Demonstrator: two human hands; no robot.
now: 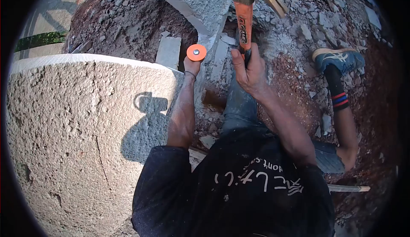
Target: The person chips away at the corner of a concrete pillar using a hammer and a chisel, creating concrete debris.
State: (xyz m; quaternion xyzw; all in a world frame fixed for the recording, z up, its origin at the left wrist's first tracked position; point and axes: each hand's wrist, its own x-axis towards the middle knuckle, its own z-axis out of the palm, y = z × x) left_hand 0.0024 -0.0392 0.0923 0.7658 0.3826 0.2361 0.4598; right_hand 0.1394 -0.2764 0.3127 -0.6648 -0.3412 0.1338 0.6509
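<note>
Clenched grip: the right hand is closed around the dark lower end of a hammer, its thumb lying along the side of the handle. The hammer's orange handle points up the view, and its metal head, with the forked claw toward the right, is partly cut off by the top edge. Grasping too, the left hand has hold of a tool seen nearly end-on, with a round orange guard around 1 small metal end; the guard covers most of the fingers, and the rest of the shaft is hidden. The 2 hands are apart, the tool to the left of the hammer. A dark band circles the left wrist. Beside the left forearm stands a rough, pitted concrete block, with a shadow across its face near that arm. Beyond the left hand, a pale concrete beam runs up to the top edge, and a flat grey slab lies just left of the hand. Broken rubble spreads to the right, around 1 blue shoe and a dark sock with red and blue stripes.
</note>
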